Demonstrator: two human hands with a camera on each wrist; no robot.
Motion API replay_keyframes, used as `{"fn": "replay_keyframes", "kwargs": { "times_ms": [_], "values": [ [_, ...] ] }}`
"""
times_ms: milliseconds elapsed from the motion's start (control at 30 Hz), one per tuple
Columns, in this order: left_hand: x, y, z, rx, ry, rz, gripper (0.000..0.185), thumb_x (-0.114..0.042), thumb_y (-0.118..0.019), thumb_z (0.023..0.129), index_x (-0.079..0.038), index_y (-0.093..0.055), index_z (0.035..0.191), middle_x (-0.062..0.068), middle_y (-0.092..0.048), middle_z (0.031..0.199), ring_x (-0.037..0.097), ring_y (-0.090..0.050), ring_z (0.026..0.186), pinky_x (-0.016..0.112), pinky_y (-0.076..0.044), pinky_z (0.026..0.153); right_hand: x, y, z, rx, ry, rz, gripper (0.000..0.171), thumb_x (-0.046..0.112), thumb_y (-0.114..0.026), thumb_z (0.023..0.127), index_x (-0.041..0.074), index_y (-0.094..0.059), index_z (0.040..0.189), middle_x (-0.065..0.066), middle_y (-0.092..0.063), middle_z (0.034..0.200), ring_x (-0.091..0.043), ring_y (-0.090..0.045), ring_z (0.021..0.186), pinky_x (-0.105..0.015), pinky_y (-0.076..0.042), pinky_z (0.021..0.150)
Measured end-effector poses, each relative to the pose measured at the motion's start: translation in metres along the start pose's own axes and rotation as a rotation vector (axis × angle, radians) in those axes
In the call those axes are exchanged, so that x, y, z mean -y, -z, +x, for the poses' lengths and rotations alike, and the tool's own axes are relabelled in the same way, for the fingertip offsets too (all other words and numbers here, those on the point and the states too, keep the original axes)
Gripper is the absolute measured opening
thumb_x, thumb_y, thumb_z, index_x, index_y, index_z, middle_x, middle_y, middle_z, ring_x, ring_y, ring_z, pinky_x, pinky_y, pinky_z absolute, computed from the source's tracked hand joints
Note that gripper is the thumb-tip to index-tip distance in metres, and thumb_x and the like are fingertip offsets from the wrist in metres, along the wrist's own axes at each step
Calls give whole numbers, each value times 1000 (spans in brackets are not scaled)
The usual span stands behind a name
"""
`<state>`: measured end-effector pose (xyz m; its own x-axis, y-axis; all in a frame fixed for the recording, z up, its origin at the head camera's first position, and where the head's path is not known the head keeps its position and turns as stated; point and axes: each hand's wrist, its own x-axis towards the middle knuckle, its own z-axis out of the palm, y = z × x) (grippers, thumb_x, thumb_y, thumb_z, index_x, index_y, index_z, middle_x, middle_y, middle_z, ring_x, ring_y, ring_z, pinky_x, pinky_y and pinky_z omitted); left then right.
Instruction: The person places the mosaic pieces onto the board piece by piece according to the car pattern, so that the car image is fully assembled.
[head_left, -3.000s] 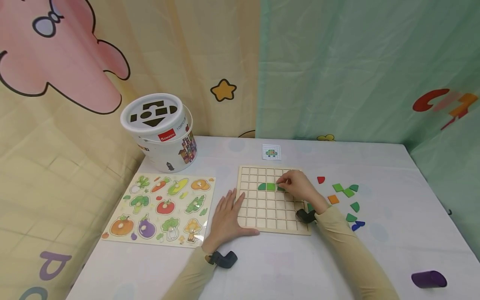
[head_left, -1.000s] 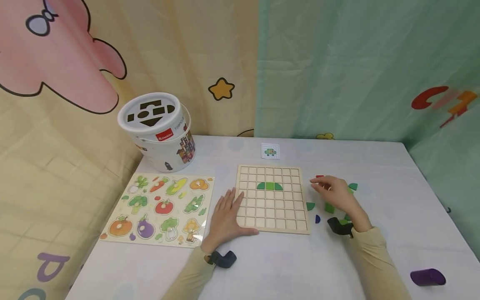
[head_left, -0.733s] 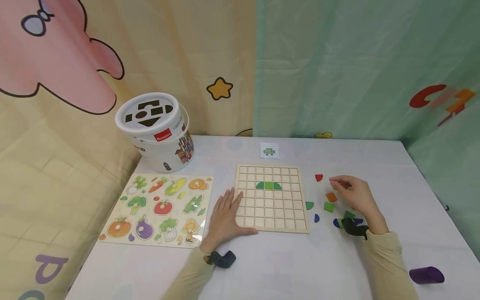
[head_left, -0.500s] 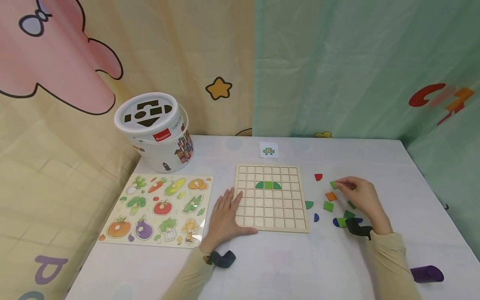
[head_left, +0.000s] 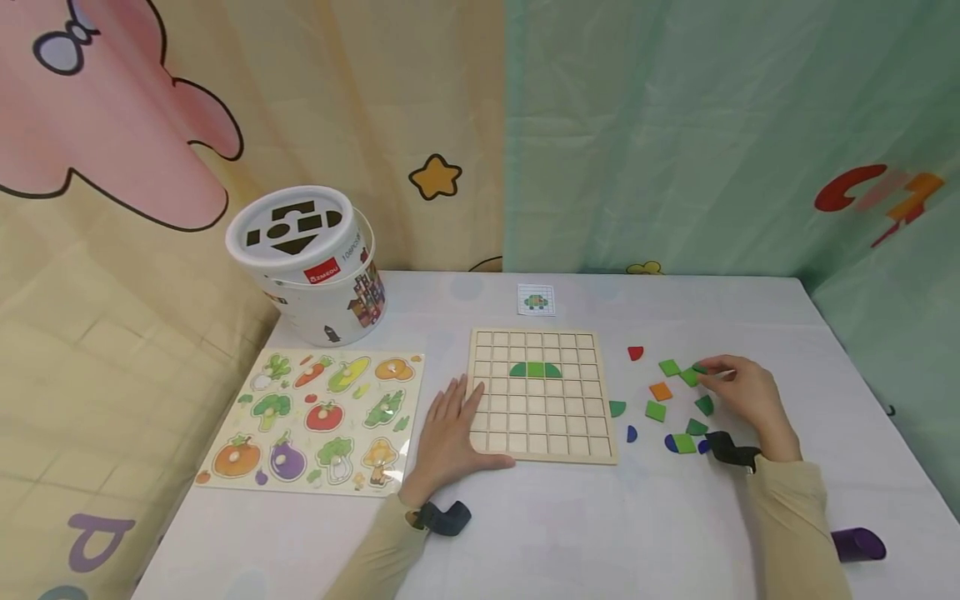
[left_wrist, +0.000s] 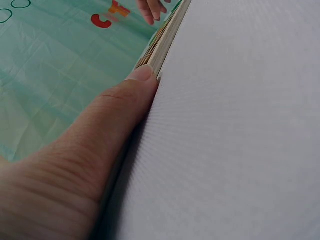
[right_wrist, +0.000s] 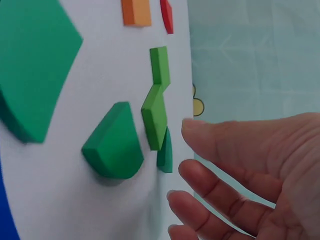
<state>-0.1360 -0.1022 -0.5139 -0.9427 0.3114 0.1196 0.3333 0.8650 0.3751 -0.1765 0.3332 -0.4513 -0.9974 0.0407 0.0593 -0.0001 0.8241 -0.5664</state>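
Observation:
My left hand [head_left: 447, 442] lies flat with fingers spread at the lower left corner of a wooden grid board [head_left: 540, 417]. Its thumb [left_wrist: 120, 105] presses along the board's near edge in the left wrist view. On the board, a green square [head_left: 536, 369] sits between two dark green quarter-round tiles. Right of the board, my right hand [head_left: 742, 390] hovers at the loose tiles, thumb and fingertips apart. Nearest its fingertips is a dark green quarter-round tile [right_wrist: 166, 155], beside a light green square tile [right_wrist: 155, 117]. Nothing shows between thumb and fingers.
Other loose tiles include an orange square [head_left: 661, 391], a red quarter-round [head_left: 636, 353] and several green and blue ones. A small picture card [head_left: 536, 301] lies behind the board. Leftward are a vegetable puzzle [head_left: 352, 429] and a white bucket [head_left: 315, 308]; a purple cylinder [head_left: 859, 545] lies front right.
My right hand has let go of the dark green tile on the board and moved right, over the loose tiles, to the far green ones. The left hand has stayed in place.

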Motion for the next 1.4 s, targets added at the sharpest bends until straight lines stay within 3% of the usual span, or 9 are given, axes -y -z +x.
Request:
{"fn": "replay_keyframes", "kwargs": {
  "times_ms": [233,433,633,767,900,1067,1267,1400],
  "values": [
    [1,-1,-1,-20,-12,0,123,-81,-65,57,-11,-26,151,16,-16,155,28,-8,143,40,-3,115,-6,2,11,70,1,-42,35,9,-61,88,-13,-57,116,-33,-55,106,-43,-55,87,-45,-47,65],
    [1,-2,-1,-43,-35,-9,123,-81,-66,57,-11,-27,150,16,-19,155,30,-11,142,42,-6,114,-10,1,15,98,-18,-65,31,9,-60,89,-12,-60,112,-36,-53,107,-45,-52,89,-54,-44,70],
    [2,-3,-1,-37,-35,-4,123,-82,-65,57,-12,-27,151,16,-18,155,29,-10,142,41,-5,115,-16,1,17,89,-76,-78,30,12,-62,88,-13,-59,106,-33,-55,100,-45,-51,87,-53,-43,69],
    [1,-3,-1,-55,-45,-9,123,-81,-65,57,-10,-29,150,17,-20,154,31,-12,142,43,-8,114,-14,1,17,86,-113,-50,31,13,-64,87,-13,-54,100,-29,-55,92,-41,-51,81,-45,-43,65],
    [1,-2,-1,-56,-38,-6,123,-81,-66,57,-10,-29,150,17,-20,154,31,-12,142,43,-7,114,-10,-1,15,41,-125,-12,28,12,-67,85,-10,-53,96,-24,-56,86,-36,-52,77,-37,-39,60],
    [2,-1,-1,-43,-32,3,123,-81,-66,57,-11,-27,151,16,-19,155,30,-11,142,42,-6,115,-7,-6,10,-46,-111,-2,26,10,-69,83,-9,-55,93,-23,-58,83,-35,-54,74,-34,-38,55],
    [1,-1,-1,-15,-19,10,124,-82,-65,57,-12,-25,151,14,-16,156,27,-8,143,39,-2,114,1,-9,7,-116,-98,-47,21,9,-66,86,-8,-58,95,-23,-59,81,-32,-55,66,-32,-38,52],
    [2,-1,-1,-16,-20,18,124,-82,-64,57,-13,-25,151,14,-16,156,27,-7,143,39,-2,114,17,-13,6,-161,-37,-77,20,6,-63,86,-9,-60,99,-24,-60,81,-29,-55,60,-32,-39,48]
  ]
}}
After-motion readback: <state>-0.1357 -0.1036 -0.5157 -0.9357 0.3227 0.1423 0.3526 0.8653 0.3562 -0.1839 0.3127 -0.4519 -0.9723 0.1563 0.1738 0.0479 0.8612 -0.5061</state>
